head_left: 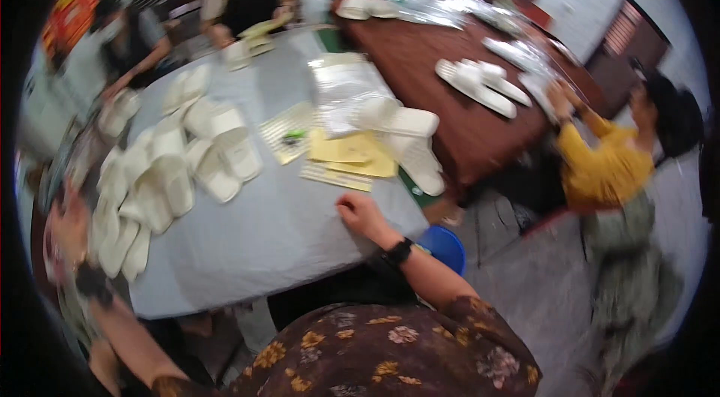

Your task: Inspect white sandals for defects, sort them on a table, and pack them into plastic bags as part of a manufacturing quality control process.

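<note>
My right hand (360, 215) rests on the grey-covered table (262, 247) with its fingers curled into a loose fist. No object shows in it. Just beyond it lie yellow sheets (349, 151) and a strip of pale yellow stickers (336, 176). At the table's left edge my left hand (69, 226) is raised beside a pile of white slippers (161, 172). Motion smears its fingers, so what they hold, if anything, is unclear. A pair of white slippers (409, 138) lies overlapping right of the yellow sheets.
Clear plastic bags (345, 89) lie mid-table; a brown-covered table (405, 52) adjoins at right with more slippers (484, 86). A person in yellow (604, 164) works there. Others sit at the far side and left. A blue bin (444, 248) stands by my right forearm.
</note>
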`<state>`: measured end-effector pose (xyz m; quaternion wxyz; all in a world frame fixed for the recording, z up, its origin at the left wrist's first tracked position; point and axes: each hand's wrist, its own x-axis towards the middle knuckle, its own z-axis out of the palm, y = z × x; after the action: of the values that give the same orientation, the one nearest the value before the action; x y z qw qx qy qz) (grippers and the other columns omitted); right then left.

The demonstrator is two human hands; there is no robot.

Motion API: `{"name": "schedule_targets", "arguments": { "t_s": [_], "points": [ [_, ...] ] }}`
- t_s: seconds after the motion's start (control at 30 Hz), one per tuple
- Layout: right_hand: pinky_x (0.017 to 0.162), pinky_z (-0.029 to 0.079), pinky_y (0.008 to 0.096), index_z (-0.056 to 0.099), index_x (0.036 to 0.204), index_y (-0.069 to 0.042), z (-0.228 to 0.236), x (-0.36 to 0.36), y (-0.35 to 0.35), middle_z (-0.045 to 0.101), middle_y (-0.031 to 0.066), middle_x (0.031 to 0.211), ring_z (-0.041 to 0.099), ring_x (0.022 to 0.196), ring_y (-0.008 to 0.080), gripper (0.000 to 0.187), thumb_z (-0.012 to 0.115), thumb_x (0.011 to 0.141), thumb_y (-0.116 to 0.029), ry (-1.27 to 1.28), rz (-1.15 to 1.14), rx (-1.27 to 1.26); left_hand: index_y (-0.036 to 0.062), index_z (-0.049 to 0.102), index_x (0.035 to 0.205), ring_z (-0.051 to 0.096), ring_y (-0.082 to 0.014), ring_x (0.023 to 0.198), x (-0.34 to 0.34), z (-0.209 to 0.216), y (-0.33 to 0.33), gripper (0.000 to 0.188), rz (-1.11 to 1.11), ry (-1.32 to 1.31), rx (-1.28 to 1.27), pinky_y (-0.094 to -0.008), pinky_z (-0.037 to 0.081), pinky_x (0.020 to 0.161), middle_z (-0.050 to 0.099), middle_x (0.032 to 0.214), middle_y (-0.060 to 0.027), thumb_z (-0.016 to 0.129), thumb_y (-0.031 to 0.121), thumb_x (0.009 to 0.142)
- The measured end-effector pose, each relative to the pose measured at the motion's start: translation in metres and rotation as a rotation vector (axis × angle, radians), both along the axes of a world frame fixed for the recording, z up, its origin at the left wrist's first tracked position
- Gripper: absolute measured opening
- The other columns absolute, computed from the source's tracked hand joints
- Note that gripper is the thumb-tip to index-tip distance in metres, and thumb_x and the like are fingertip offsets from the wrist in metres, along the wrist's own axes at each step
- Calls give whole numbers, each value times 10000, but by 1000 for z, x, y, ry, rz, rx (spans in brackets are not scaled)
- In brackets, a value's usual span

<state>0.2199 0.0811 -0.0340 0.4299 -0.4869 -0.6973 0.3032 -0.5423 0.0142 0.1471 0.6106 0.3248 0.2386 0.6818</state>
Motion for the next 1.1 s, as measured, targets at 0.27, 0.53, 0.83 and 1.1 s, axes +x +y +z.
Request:
{"name": "schedule_targets", "arguments": {
  "t_s": [0.27, 0.53, 0.83, 1.1],
  "points": [
    [649, 474, 265, 677, 984, 4, 62, 133, 12, 648, 13, 795, 579, 736, 87, 120, 641, 917, -89, 109, -218, 21, 68, 309, 1530, 597, -248, 1165, 208, 53, 8, 504, -280, -113, 63, -357, 535, 952, 541, 1380, -172, 367, 281, 1076],
    [662, 532, 352, 650, 1016, -4, 124, 309, 116, 701, 135, 795, 681, 719, 238, 232, 651, 841, -157, 31, -831, 275, 45, 514, 1329, 592, -89, 775, 406, -74, -34, 387, 82, 354, -462, -238, 488, 670, 628, 903, -32, 578, 227, 994],
    [922, 508, 481, 393, 1320, 52, 135, 348, 216, 634, 328, 1149, 626, 1063, 466, 648, 659, 823, -267, -267, -1102, -62, -11, 523, 1321, 523, -87, 756, 483, -181, -49, 375, 457, 1067, -348, -264, 459, 678, 564, 903, -24, 584, 119, 974],
    [946, 497, 475, 363, 1336, 83, 117, 385, 266, 635, 342, 1130, 634, 1071, 453, 737, 679, 717, -162, -96, -1113, -121, 4, 566, 1320, 552, -249, 1008, 483, -197, -55, 408, 597, 1422, -328, -360, 453, 855, 585, 1150, -136, 594, 224, 977]
  ]
}}
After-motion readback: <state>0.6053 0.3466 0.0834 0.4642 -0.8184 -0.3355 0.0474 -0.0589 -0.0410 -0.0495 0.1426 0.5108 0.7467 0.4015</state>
